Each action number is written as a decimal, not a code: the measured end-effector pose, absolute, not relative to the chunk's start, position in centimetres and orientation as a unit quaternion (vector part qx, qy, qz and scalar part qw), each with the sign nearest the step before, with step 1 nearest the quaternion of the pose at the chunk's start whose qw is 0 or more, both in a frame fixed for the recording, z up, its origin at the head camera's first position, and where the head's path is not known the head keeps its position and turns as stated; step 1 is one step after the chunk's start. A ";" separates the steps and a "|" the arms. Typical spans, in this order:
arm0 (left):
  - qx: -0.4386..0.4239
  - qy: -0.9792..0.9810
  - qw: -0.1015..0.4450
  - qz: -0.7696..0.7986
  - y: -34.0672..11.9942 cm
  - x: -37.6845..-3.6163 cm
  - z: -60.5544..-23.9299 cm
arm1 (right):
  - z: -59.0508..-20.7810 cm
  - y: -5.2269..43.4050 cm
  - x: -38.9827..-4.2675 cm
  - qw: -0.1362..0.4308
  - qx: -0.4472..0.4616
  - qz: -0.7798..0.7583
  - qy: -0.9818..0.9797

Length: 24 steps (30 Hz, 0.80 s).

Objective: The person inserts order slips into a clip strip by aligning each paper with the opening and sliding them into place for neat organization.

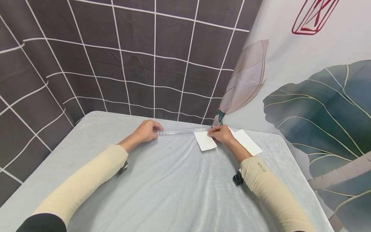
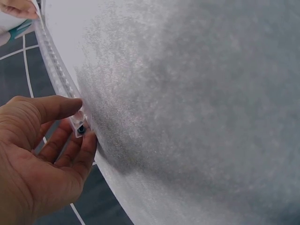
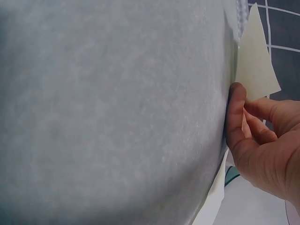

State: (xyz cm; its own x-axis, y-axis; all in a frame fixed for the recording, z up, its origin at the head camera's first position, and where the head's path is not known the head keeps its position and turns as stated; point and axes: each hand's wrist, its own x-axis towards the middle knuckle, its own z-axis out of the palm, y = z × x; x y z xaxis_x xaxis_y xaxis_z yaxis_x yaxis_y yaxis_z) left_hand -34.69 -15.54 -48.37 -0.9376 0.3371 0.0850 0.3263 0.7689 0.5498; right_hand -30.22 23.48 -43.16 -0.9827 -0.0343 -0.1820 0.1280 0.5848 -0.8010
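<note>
A long, narrow clear plastic strip (image 1: 185, 130) with ruler-like marks along it lies near the far side of the table. My left hand (image 1: 148, 130) grips its left end between thumb and fingers; in the left wrist view, a small dark spot shows at that end of the strip (image 2: 61, 75). My right hand (image 1: 221, 133) is at the strip's other end and pinches a small white paper (image 1: 205, 141). In the right wrist view the paper (image 3: 255, 61) stands tilted between thumb and fingers. Whether these fingers also hold the strip, I cannot tell.
Another white paper (image 1: 247, 141) lies to the right, partly behind the right hand. A pale, wrinkled cloth (image 1: 174, 187) covers the table. Dark gridded fabric (image 1: 133, 64) hangs behind, and a leaf-patterned curtain (image 1: 316, 112) hangs on the right.
</note>
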 end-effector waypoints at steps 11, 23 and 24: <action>0.168 0.940 0.010 0.296 -15.3 -34.4 -48.0 | -43.5 22.6 -30.2 0.084 0.025 -0.452 0.888; 0.183 0.938 -0.004 0.293 -16.1 -36.2 -50.3 | -43.5 21.7 -30.1 0.079 0.011 -0.461 0.884; 0.183 0.938 -0.005 0.295 -16.1 -36.1 -50.3 | -43.5 21.6 -30.1 0.080 0.011 -0.459 0.885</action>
